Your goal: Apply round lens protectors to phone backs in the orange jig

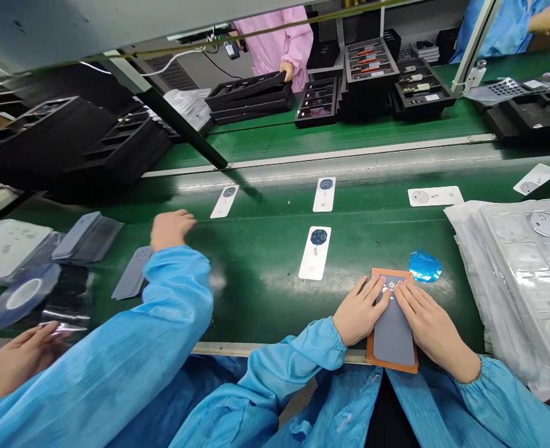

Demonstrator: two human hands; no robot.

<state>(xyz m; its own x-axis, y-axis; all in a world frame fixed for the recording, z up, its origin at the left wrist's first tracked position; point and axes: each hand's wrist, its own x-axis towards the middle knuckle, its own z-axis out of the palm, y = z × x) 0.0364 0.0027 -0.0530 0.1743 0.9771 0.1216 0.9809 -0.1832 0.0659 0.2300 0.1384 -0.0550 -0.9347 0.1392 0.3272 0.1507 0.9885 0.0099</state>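
My left hand [359, 310] and my right hand [428, 321] both lie flat on a grey panel [392, 328] that sits in an orange holder [372, 353] at the near edge of the green belt [256, 261]. Their fingers are stretched out and the fingertips press near the small holes at the panel's top. A crumpled blue film [425, 266] lies just beyond the right hand. A white card with a dark round sticker [315, 251] lies ahead of the left hand.
A co-worker's blue sleeve [130, 348] and hand [170, 228] reach onto the belt at my left, by grey panels [132, 274]. More white cards [324, 193] lie farther out. Clear plastic trays [527, 274] are stacked at right; black trays [251, 93] and other people stand beyond.
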